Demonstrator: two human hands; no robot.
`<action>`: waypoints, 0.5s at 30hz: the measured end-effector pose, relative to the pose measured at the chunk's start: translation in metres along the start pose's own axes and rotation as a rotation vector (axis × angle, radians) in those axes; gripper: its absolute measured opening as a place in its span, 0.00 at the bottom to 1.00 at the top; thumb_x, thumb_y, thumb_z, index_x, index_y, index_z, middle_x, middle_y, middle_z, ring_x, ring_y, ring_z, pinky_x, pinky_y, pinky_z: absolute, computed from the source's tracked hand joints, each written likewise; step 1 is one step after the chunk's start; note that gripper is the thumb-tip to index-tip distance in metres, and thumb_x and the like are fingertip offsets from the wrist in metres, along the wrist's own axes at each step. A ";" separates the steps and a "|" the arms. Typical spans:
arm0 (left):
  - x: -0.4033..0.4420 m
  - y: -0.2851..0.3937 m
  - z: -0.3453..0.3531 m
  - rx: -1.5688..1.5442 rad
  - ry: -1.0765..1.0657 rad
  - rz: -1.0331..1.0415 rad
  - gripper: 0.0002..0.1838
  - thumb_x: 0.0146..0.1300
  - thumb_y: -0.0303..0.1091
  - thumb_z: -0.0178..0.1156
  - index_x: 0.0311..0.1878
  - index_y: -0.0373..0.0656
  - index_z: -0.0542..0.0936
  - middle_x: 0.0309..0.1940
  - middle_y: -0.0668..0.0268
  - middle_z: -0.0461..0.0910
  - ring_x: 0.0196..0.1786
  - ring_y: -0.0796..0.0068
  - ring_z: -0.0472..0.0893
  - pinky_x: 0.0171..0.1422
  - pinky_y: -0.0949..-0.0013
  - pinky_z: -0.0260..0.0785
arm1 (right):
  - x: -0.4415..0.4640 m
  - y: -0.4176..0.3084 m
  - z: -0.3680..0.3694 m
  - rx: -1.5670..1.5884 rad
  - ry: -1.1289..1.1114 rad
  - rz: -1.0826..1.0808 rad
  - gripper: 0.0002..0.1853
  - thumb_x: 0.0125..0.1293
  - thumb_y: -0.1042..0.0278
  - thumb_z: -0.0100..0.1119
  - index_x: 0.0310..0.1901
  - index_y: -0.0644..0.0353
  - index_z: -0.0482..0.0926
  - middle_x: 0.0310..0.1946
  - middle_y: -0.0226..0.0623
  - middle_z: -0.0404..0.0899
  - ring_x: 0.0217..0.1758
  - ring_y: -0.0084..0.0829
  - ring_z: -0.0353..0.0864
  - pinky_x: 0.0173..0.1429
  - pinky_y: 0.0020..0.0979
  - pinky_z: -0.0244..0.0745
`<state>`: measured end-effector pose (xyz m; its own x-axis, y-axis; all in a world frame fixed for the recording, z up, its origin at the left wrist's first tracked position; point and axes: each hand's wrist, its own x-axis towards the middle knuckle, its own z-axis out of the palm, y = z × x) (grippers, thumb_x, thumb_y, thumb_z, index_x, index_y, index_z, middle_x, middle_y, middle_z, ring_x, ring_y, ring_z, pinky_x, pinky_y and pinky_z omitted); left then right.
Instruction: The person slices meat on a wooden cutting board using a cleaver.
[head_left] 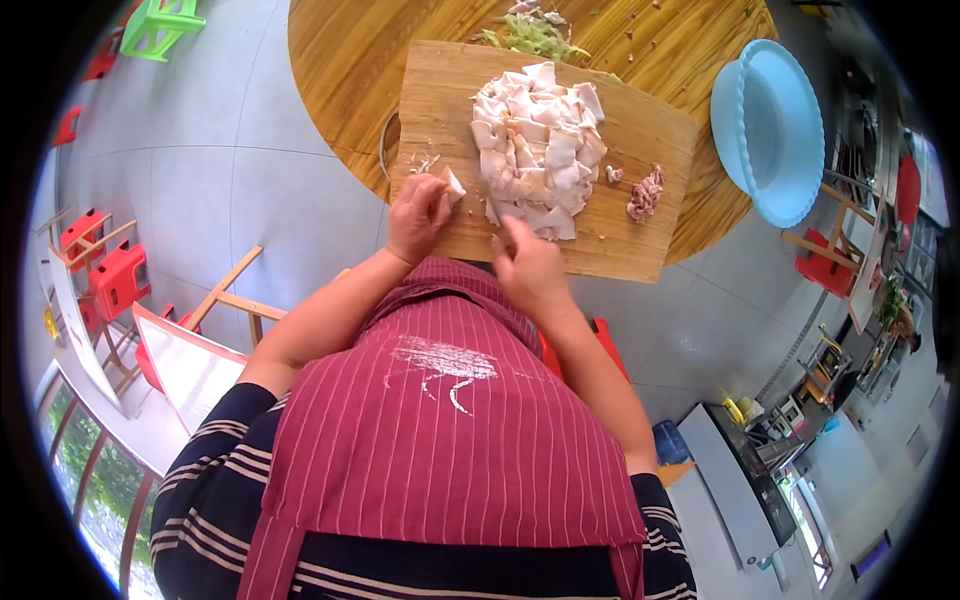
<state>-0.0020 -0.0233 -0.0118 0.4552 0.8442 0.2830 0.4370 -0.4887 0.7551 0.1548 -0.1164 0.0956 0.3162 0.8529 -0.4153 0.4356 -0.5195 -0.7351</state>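
Note:
A wooden cutting board (640, 130) carries a broad heap of pale, flat-cut pork pieces (540, 140), some with pinkish edges. At the board's left front, my left hand (420, 212) has its fingers closed on a small white pork piece (455, 187) that sticks out beside the thumb. My right hand (532, 265) is at the heap's near edge, index finger stretched toward the lowest pieces and seemingly touching them. Its other fingers are curled and partly hidden; no tool shows in it. Small scraps (425, 163) lie just beyond my left hand.
A pile of pinkish meat bits (646, 194) lies on the board's right. Greenish peelings (535, 36) sit behind the board on the round wooden table (345, 80). A light-blue plastic basin (730, 130) stands at the table's right edge. Red stools (118, 280) are off to the left.

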 end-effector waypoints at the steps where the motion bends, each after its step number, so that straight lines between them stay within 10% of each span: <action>1: 0.000 0.002 -0.001 0.003 0.002 0.002 0.17 0.52 0.23 0.63 0.47 0.44 0.76 0.39 0.61 0.76 0.32 0.64 0.79 0.33 0.66 0.73 | -0.005 -0.003 0.004 -0.092 -0.034 -0.070 0.15 0.63 0.63 0.54 0.48 0.63 0.74 0.27 0.53 0.80 0.34 0.53 0.81 0.39 0.51 0.74; 15: 0.002 0.007 0.002 0.086 -0.077 -0.117 0.17 0.53 0.28 0.64 0.48 0.46 0.77 0.42 0.56 0.77 0.38 0.53 0.80 0.37 0.58 0.74 | 0.032 -0.021 0.033 -0.245 -0.218 0.057 0.11 0.62 0.69 0.51 0.44 0.62 0.73 0.29 0.59 0.79 0.35 0.59 0.79 0.42 0.55 0.72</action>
<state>0.0035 -0.0252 -0.0068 0.4544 0.8786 0.1472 0.5542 -0.4081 0.7255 0.1278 -0.0768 0.0802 0.1695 0.7994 -0.5763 0.6209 -0.5408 -0.5675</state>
